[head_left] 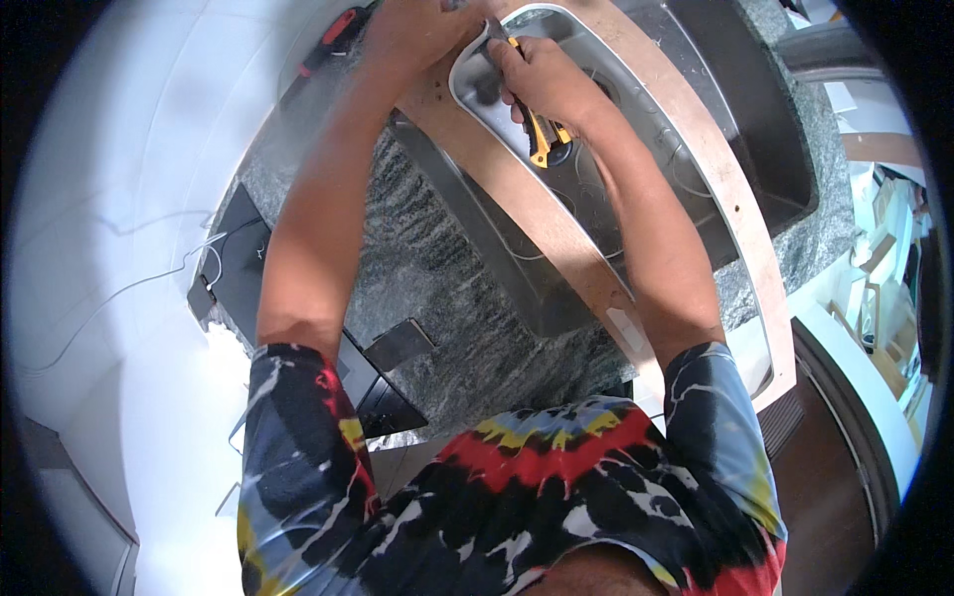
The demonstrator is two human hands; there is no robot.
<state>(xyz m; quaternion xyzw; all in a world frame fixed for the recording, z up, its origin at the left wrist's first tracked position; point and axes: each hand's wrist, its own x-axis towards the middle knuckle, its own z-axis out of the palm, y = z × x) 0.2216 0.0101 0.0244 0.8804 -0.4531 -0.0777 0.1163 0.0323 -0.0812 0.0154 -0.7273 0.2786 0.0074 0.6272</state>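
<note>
My right hand (542,79) grips a yellow and black utility knife (540,134), its blade end pointing up at the curved white edge of a brown template board (740,214). My left hand (422,30) presses down on the board's top left corner, close beside the blade. The board lies across a steel sink (517,263) set in a speckled grey stone countertop (437,288). Its cut-out shows the sink basin below.
A red and black tool (333,38) lies at the back left of the countertop. A black appliance (243,273) with white wires stands at the left, below the counter edge. White wall fills the left. Shelves and clutter sit at the far right.
</note>
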